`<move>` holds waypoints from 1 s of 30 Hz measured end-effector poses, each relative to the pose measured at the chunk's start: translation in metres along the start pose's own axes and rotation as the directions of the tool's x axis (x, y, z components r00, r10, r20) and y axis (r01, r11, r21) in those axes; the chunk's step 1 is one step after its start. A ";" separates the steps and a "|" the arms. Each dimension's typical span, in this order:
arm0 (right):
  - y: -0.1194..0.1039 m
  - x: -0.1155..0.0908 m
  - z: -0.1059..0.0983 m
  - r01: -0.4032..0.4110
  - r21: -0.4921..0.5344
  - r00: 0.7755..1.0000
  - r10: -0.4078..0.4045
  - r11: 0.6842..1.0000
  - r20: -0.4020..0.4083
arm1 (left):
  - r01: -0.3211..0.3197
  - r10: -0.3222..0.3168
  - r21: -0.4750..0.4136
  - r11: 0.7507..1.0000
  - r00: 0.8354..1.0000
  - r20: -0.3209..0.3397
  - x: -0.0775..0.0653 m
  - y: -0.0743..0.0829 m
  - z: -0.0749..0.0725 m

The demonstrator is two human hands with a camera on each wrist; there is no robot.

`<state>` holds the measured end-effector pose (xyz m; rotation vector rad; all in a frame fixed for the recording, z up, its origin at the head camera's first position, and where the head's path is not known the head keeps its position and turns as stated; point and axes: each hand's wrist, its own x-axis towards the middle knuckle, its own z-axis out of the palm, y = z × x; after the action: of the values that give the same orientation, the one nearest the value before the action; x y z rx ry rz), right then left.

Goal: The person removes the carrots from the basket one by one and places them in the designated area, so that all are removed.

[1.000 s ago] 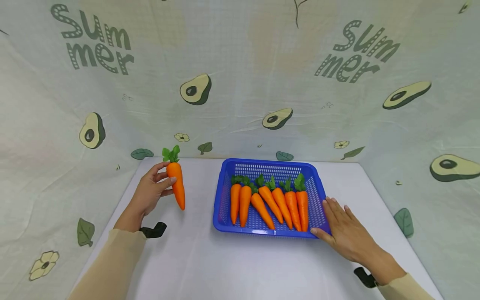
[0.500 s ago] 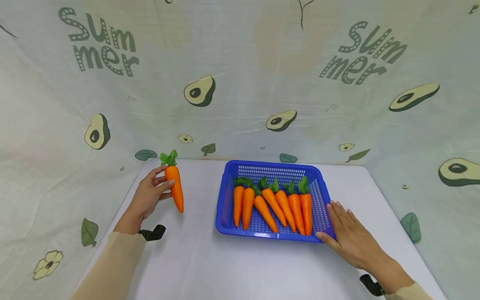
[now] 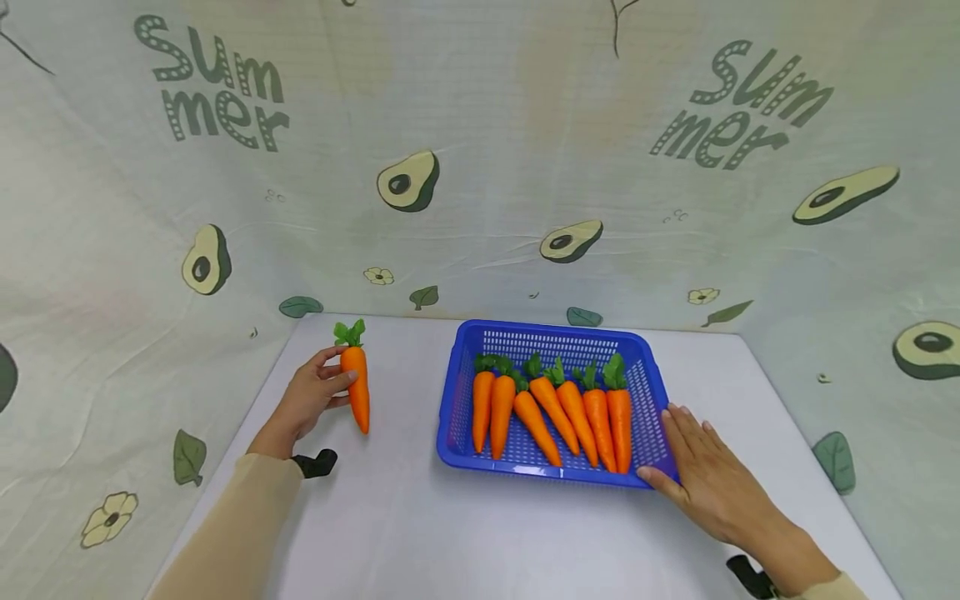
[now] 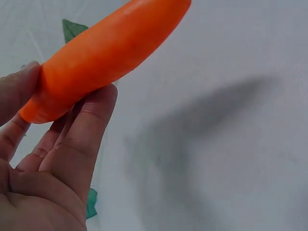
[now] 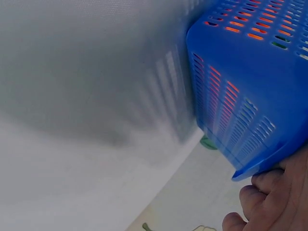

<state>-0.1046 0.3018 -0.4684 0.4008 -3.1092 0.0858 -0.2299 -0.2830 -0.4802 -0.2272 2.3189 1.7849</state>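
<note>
My left hand (image 3: 311,400) pinches a carrot (image 3: 358,387) near its thick upper part, leafy end up, tip down; its shadow on the table (image 3: 420,533) falls apart from it, so I judge it lifted. My right hand (image 3: 712,475) rests, fingers straight, against the right side of the basket (image 3: 555,328), thumb at the near corner. The held carrot looks light, firm, smooth, perhaps slightly slippery, so its thick shoulder seems the surest grip. It is well left of the basket, where seven other carrots (image 3: 537,427) lie between my hands.
</note>
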 end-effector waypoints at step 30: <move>-0.001 0.000 0.003 -0.018 0.015 1.000 0.018 1.000 0.004 | 0.031 -0.049 0.120 0.992 0.987 0.156 0.053 -0.012 0.072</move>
<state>-0.1045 0.3011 -0.4714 0.3741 -3.1180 0.1087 -0.2736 -0.2160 -0.5226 -0.1083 2.2803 1.5801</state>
